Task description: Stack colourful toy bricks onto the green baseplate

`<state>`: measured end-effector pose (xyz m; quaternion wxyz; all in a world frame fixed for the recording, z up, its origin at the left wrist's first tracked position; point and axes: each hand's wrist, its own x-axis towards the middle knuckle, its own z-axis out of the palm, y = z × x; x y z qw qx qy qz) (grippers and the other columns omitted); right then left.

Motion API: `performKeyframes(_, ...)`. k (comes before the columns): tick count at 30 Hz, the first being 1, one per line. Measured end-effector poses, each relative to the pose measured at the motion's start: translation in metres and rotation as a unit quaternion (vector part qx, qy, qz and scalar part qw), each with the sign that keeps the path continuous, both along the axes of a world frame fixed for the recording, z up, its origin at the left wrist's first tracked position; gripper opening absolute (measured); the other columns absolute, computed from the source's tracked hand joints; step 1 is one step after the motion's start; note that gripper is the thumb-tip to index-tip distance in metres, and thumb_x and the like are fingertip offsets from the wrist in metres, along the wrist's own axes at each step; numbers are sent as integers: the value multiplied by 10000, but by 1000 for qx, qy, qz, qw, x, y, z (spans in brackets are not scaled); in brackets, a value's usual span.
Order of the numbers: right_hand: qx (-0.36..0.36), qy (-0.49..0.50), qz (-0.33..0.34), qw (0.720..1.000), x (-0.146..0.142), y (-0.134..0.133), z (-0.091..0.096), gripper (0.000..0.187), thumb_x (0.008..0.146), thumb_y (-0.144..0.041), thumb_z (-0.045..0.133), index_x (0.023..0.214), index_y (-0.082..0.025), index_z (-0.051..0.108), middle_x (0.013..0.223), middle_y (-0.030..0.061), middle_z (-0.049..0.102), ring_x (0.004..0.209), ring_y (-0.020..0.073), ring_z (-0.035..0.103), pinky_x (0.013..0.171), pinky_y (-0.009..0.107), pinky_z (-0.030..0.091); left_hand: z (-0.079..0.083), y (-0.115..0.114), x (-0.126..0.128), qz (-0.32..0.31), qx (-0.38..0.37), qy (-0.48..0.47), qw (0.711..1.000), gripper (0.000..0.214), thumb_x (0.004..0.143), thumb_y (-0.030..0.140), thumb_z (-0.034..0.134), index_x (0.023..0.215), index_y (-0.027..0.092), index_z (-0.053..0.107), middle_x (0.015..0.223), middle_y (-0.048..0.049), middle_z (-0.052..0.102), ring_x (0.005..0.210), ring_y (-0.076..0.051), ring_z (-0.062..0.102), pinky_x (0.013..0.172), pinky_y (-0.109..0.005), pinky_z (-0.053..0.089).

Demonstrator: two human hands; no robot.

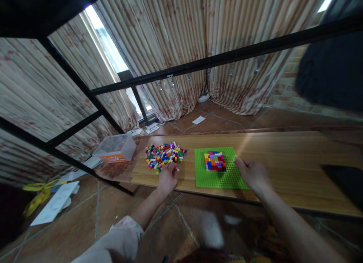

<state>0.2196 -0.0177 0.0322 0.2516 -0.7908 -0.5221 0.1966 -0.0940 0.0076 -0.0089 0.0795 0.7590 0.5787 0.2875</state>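
Note:
My left hand point(168, 176) is at the near side of a pile of small toy building bricks point(162, 157) in many colours. Its fingers are bent together, with a small pale and reddish brick point(176, 169) at their tips. A green studded baseplate point(204, 179) lies to the right of the pile. On it stands a square block built of multicoloured bricks point(214, 161), with an opening in its top. My right hand point(253, 175) is at the baseplate's right edge, its fingers closed on that edge; part of the grip is hidden.
A long wooden board point(286, 157) carries the bricks and baseplate. One orange brick point(190, 164) lies apart. A clear plastic box point(116, 147) with an orange label stands left. Black metal bars point(181, 69) cross in front of the curtains point(176, 36). Papers point(55, 204) lie at lower left.

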Motion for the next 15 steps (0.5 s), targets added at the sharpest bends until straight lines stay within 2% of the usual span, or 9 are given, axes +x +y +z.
performKeyframes(7, 16, -1, 13, 1000, -6, -2, 3, 456, 877, -442, 387, 705, -163, 703, 637, 103, 680, 574, 196, 605, 527, 274, 318, -4, 2, 3, -36, -4, 30, 999, 177, 817, 121, 497, 888, 182, 648, 951, -72, 617, 894, -192, 582, 831, -344, 484)
performKeyframes(12, 23, -6, 22, 999, -6, -1, 4, 446, 883, -420, 383, 676, -172, 691, 623, 91, 674, 587, 192, 601, 529, 269, 309, 4, 6, 3, -47, -4, 43, 998, 152, 814, 123, 513, 854, 183, 646, 937, -69, 618, 900, -195, 575, 833, -351, 471)
performKeyframes(15, 20, -3, 17, 1000, -7, 0, 5, 442, 883, -424, 385, 703, -175, 702, 623, 83, 672, 572, 188, 588, 526, 270, 300, 12, 5, 16, -47, -7, 30, 998, 146, 821, 129, 502, 847, 187, 634, 908, -60, 620, 867, -187, 581, 795, -330, 473)
